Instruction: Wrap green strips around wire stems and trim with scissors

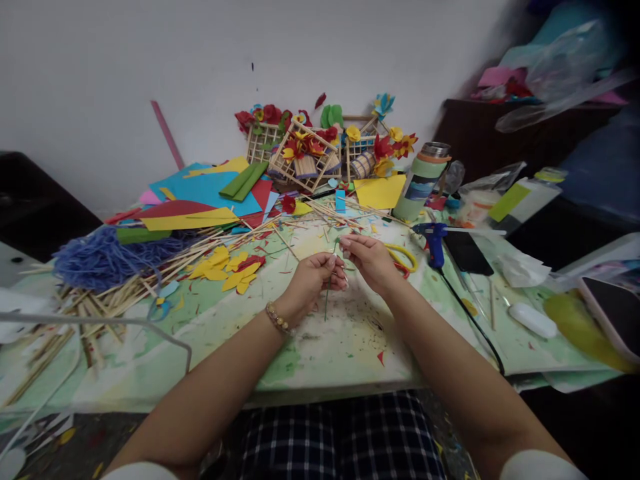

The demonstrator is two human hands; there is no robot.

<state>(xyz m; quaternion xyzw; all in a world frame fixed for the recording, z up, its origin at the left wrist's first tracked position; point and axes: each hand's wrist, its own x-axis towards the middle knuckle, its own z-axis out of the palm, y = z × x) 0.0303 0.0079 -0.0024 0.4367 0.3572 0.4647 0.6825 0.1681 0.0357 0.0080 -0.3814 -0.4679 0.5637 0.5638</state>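
Note:
A thin dark green stem [327, 302] stands nearly upright over the middle of the table, pinched in my left hand [320, 272]. Its lower end hangs below my fingers. At the stem's top, my right hand [367, 259] has its thumb and fingertips pressed together around a small green bit too small to make out. Both hands are close together, the right slightly higher. To the left lie yellow paper petals [213, 265] with some red pieces. Just beyond my right hand are yellow-handled scissors [404, 257], their blades hidden.
A blue glue gun [435, 243] with its cord, a phone [467, 252] and a tumbler [423, 180] stand to the right. Bamboo sticks [115, 300], purple shredded strands [115, 257] and coloured paper [200, 190] cover the left. Stick frames with paper flowers [305, 157] lean at the back wall.

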